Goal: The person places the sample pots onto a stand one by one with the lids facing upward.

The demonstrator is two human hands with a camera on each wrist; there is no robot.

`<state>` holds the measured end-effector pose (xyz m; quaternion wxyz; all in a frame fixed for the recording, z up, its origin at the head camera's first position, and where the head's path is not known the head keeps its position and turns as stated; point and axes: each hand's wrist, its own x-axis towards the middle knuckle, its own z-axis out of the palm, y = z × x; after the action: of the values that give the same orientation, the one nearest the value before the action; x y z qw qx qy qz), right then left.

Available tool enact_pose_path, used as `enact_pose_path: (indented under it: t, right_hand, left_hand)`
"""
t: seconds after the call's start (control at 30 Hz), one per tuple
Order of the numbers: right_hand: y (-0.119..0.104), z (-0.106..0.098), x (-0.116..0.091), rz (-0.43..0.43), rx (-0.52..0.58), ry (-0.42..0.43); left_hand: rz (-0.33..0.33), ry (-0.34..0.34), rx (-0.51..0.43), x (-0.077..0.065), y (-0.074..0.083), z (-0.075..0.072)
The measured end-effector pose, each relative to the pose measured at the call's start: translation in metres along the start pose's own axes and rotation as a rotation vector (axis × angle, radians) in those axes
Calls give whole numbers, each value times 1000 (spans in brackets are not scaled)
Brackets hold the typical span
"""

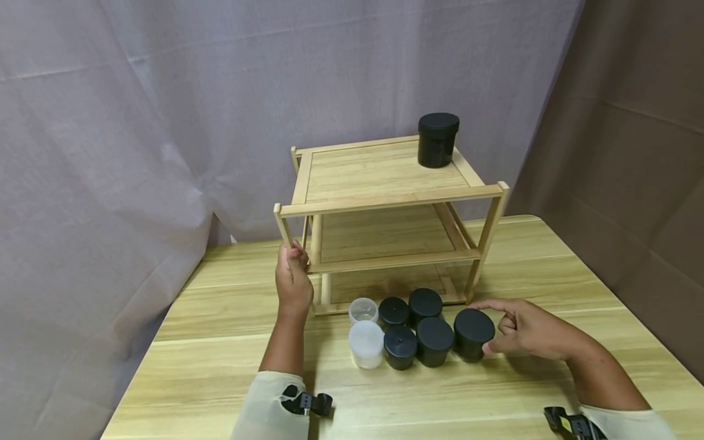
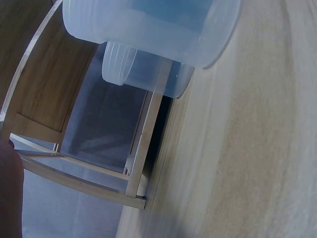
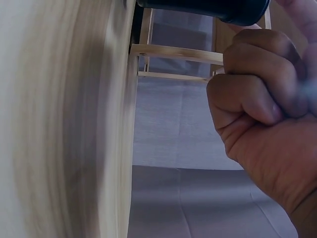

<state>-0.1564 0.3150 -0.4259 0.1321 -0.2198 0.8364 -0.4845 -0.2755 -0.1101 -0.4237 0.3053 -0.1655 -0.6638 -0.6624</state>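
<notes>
My left hand (image 1: 294, 281) grips the front left post of a wooden three-tier shelf (image 1: 374, 174). At the right end of a group of jars, my right hand (image 1: 522, 327) pinches a black lidded jar (image 1: 474, 333) between thumb and index finger. The other fingers are folded into the palm, as the right wrist view shows. Left of that jar stand several more black jars (image 1: 435, 341) in two rows. Two translucent jars (image 1: 366, 345) close off the group on the left; the left wrist view has the nearer translucent jar (image 2: 153, 25) large at its top.
One more black jar (image 1: 437, 143) stands on the back right of the shelf's top board. The jars sit on a wood-grain table (image 1: 220, 342) in front of the bottom tier. Grey cloth (image 1: 165, 122) hangs behind, and a brown curtain (image 1: 621, 153) hangs at the right.
</notes>
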Motion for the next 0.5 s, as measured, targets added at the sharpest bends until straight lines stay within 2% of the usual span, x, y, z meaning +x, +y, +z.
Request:
enact_pose_path:
  t: [0.23, 0.5]
  right_hand:
    - [-4, 0, -2, -8, 15, 63]
    - [-7, 3, -2, -25, 6, 186]
  left_hand:
    - [5, 8, -10, 0, -1, 0]
    - [19, -7, -22, 0, -1, 0]
